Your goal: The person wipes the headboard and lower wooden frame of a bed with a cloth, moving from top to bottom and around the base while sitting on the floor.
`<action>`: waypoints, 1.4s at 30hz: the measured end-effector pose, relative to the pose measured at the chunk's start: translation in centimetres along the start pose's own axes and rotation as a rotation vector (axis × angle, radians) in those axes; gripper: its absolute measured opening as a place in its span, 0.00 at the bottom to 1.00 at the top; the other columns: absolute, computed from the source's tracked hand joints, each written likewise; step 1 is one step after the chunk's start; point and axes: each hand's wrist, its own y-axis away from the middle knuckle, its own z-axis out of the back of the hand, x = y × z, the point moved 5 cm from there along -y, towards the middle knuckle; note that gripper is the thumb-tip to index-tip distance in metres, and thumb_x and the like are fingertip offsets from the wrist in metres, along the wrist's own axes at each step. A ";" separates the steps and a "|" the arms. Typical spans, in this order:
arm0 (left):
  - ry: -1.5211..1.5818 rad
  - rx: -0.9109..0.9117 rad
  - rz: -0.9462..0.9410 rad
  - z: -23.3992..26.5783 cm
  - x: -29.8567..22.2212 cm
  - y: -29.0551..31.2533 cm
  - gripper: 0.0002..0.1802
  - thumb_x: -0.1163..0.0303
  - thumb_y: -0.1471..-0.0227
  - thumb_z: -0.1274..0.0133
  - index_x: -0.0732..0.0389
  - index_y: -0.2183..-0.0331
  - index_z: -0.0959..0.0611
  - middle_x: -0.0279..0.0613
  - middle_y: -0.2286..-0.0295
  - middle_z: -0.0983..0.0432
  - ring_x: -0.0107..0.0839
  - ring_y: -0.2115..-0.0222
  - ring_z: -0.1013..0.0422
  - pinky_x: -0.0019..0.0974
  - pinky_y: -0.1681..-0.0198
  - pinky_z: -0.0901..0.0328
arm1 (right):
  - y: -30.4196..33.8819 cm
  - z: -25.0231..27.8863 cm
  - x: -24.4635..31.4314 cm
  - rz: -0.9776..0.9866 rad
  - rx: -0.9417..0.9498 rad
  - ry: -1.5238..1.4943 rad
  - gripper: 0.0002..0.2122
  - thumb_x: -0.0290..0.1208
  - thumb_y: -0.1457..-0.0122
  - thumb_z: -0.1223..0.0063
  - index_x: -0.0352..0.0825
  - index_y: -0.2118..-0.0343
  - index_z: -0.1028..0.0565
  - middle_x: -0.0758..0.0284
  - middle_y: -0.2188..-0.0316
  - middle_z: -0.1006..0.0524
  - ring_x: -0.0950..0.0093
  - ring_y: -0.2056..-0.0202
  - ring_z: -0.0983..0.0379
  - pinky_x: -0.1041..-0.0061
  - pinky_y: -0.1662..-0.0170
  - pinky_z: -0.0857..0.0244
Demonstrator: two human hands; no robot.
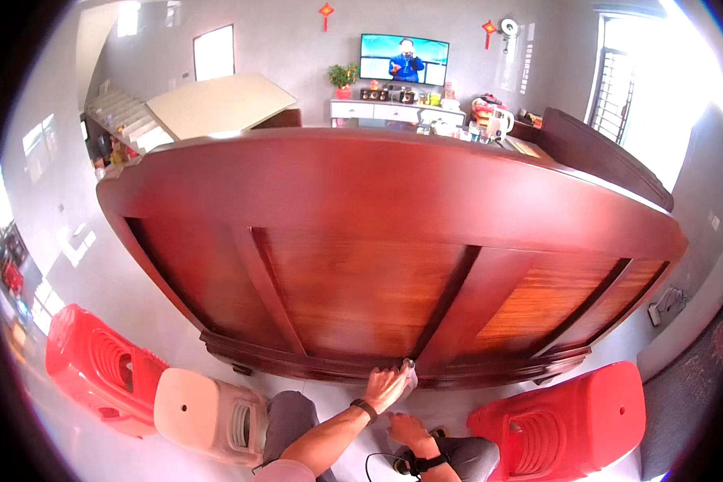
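The tall back of a reddish-brown wooden sofa (361,293) with recessed panels spans the view in front of me. My left hand (386,387), with a dark band at its wrist, reaches to the sofa's bottom rail below the middle panels. Its fingers are closed on a small greyish cloth (410,377), pressed against the wood near the foot of an upright divider. Lower and to the right, my right hand (408,430) hangs near my knee, away from the wood. A black strap circles that wrist, and its finger shape is too small to make out.
Red plastic stools (566,418) stand at right and far left, with a beige stool (186,408) by my left leg. A thin black cable (369,464) loops near my right wrist. Beyond the sofa are a television (404,59), a white cabinet (369,110) and a potted plant (343,76).
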 end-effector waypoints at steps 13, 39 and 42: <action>-0.101 0.128 -0.147 -1.4 1.6 0.4 0.23 0.57 0.47 0.51 0.50 0.49 0.29 0.40 0.76 0.22 0.37 0.78 0.25 0.43 0.72 0.34 | -0.4 -1.4 -1.2 -0.028 -0.045 -0.040 0.20 0.33 0.47 0.53 0.39 0.50 0.31 0.53 0.58 0.25 0.54 0.55 0.29 0.56 0.52 0.35; -0.067 -0.136 -0.024 0.9 4.5 1.1 0.11 0.58 0.53 0.46 0.49 0.67 0.21 0.33 0.78 0.25 0.35 0.74 0.28 0.43 0.69 0.38 | -1.0 -1.0 -0.6 -0.035 -0.042 -0.003 0.16 0.33 0.46 0.57 0.39 0.54 0.28 0.52 0.59 0.25 0.52 0.55 0.28 0.54 0.53 0.34; -0.109 -0.154 0.060 2.0 7.3 2.4 0.10 0.58 0.56 0.44 0.49 0.70 0.20 0.33 0.76 0.27 0.34 0.70 0.30 0.42 0.65 0.40 | -2.2 -1.8 -1.1 0.017 -0.098 0.039 0.13 0.33 0.47 0.57 0.36 0.61 0.26 0.52 0.62 0.23 0.51 0.60 0.25 0.53 0.58 0.31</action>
